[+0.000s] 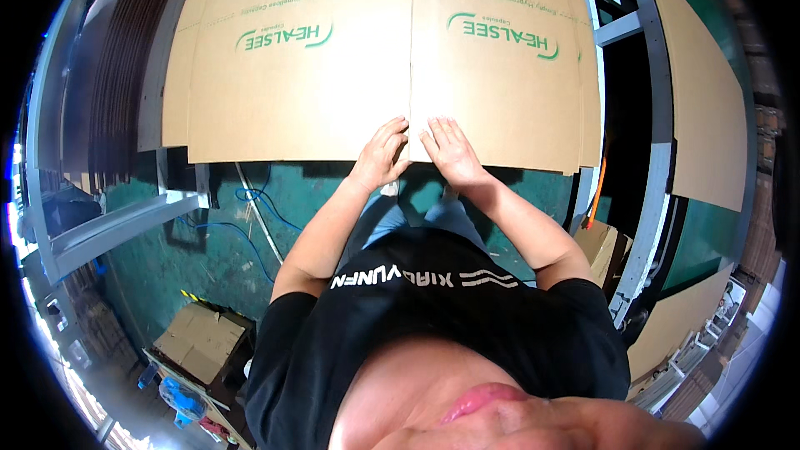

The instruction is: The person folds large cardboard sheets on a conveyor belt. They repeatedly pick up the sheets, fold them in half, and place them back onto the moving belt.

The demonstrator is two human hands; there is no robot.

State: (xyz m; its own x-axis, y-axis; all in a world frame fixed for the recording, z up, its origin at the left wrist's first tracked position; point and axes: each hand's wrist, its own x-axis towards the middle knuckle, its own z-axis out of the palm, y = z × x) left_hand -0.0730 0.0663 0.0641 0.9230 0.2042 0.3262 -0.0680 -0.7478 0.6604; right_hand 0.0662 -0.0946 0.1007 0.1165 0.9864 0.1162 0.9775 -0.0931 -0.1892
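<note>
A large flattened cardboard box (292, 100) lies in front of me, brown with green printing that reads upside down from my side. A straight seam runs away from me through its middle. My left hand (382, 152) rests just left of the seam near the front edge, its fingers stretched out and slightly bent. On the other side of the seam my right hand (452, 152) lies flat with its fingers extended. Neither hand grips anything. The thumbs point toward each other across the seam.
A stack of cardboard sheets (125, 75) stands on edge at the left. Metal frame bars (125, 233) flank the board, and another cardboard sheet (700, 92) leans at the right. A blue hose (242, 233) lies on the green floor (225, 262). A cardboard box (200, 337) sits lower left.
</note>
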